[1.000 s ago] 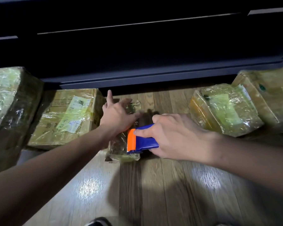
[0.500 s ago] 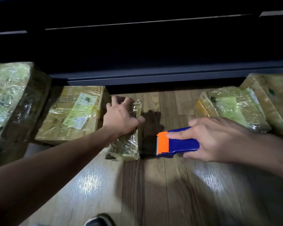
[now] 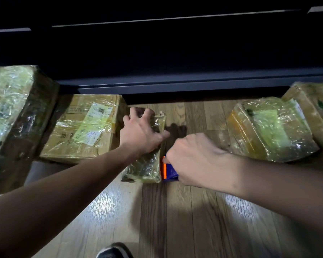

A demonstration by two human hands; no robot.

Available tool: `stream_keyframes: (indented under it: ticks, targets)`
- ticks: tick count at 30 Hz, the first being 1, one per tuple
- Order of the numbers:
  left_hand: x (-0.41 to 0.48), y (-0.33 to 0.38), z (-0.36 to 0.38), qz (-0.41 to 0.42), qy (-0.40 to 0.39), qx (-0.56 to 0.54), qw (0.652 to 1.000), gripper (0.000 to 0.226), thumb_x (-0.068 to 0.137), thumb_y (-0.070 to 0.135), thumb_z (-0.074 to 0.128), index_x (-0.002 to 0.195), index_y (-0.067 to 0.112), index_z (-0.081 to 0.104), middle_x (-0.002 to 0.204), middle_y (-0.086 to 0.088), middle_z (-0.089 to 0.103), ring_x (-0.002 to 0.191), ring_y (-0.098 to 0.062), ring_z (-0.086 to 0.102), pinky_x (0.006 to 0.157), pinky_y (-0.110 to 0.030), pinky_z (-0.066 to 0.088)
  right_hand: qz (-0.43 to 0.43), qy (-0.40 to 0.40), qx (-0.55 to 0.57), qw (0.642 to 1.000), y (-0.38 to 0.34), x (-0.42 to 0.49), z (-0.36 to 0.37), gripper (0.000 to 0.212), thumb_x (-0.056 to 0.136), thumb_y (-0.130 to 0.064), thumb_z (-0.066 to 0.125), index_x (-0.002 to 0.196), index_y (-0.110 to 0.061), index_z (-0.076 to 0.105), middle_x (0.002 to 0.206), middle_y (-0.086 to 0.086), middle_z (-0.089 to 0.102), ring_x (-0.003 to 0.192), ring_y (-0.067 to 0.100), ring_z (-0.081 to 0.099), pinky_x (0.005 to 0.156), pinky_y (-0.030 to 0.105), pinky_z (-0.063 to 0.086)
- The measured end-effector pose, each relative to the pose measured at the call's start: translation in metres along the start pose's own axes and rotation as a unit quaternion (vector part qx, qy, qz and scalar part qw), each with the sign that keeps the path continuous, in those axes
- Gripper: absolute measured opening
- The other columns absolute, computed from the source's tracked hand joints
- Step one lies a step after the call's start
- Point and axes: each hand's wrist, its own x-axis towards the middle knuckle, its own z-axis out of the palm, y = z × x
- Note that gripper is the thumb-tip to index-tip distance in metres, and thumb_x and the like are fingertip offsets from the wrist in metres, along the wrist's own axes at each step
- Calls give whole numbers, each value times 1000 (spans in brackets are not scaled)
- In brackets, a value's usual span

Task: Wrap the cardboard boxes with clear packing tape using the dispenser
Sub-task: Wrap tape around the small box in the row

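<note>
On the wooden plank floor, a large tape-wrapped cardboard box sat far left, apparently finished and set aside. Centre, the left hand pinned a small narrow tape-covered box, fingers spread and curled over its far end, likely steadying it. The right hand, fingers clamped round a blue-and-orange tape dispenser, held its orange edge against that box's near right side, seemingly to lay tape.

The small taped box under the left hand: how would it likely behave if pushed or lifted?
Probably slippery: the small box is covered in glossy tape and sits on a shiny floor, so it may slide. Likely light, since the left hand alone steadies it. Its flat sides suggest no rolling.
</note>
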Motion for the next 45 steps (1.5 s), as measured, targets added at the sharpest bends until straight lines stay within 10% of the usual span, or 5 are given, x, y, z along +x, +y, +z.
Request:
stream_keyframes:
  ticks: [12, 23, 26, 31, 45]
  targets:
    - [4, -3, -9, -10, -29, -78, 996, 85, 73, 64, 77, 146, 33, 47, 141, -5, 35, 130, -32, 43, 97, -49, 54, 0, -173, -23, 985, 8, 16, 23, 11, 87, -20, 64, 98, -22, 65, 98, 1, 67, 93, 28, 69, 60, 28, 42]
    - [-4, -39, 31, -4, -149, -520, 841, 50, 96, 29, 65, 145, 31, 57, 125, -3, 72, 112, -25, 72, 92, -43, 59, 130, -263, 263, 919, 105, -26, 30, 47, 74, -52, 81, 119, -51, 70, 87, -13, 69, 71, 5, 54, 61, 17, 43]
    - [-19, -44, 38, -32, -126, -404, 905, 65, 110, 37, 48, 166, 30, 17, 145, -1, 61, 114, -12, 69, 95, -32, 57, 157, -192, 376, 893, 119, -31, 38, 46, 76, -48, 83, 119, -54, 68, 78, -18, 65, 66, 3, 54, 50, 9, 35]
    - [-67, -25, 43, 123, -56, 80, 988, 94, 95, 79, 0, 160, 15, -22, 165, -12, -36, 153, -30, -33, 128, -53, -12, 181, -129, 488, 844, 122, -39, 52, 51, 77, -44, 85, 121, -57, 62, 97, -15, 71, 77, 3, 63, 64, 10, 44]
    - [-81, -6, 55, 195, -171, 205, 944, 127, 76, 102, 15, 153, 16, -39, 151, -8, -58, 144, -29, -49, 127, -61, 1, 189, -60, 903, 381, 102, -72, 138, 30, 70, -18, 87, 94, -14, 70, 69, 4, 42, 57, 13, 42, 61, 29, 40]
